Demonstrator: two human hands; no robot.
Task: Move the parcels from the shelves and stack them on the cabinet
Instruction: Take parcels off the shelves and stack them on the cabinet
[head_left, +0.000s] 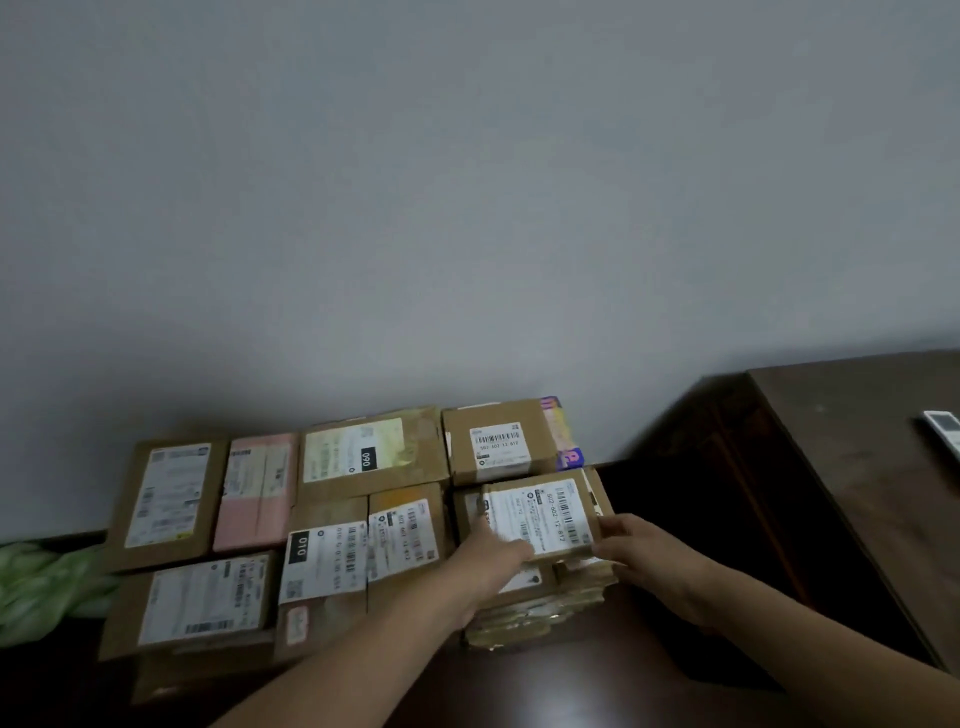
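Both hands are on one small brown cardboard parcel with a white barcode label (545, 512). It sits at the top of the right-front stack on the dark brown wooden cabinet (571, 691). Left hand (493, 553) grips the parcel's left near edge, fingers closed round it, tips hidden under the box. Right hand (641, 551) grips the right near corner, fingers curled onto it. Both hands are a bit blurred. Can't tell if the parcel rests fully on the taped brown parcels (540, 613) below or is slightly lifted.

More labelled brown cardboard parcels (363, 551) are packed side by side to the left, running back to the grey wall (467, 208). Some are stacked and the lower layers are mostly hidden. A pink parcel (257, 491) sits in the back row. The rear right brown box (498, 444) covers most of a colourful printed box (563, 431). A green plastic bag (41, 582) is cut off at the left edge. On the right stands a higher brown wooden desk (857, 467), with a white remote (943, 431) clipped by the frame edge. Most label print is too small to read.
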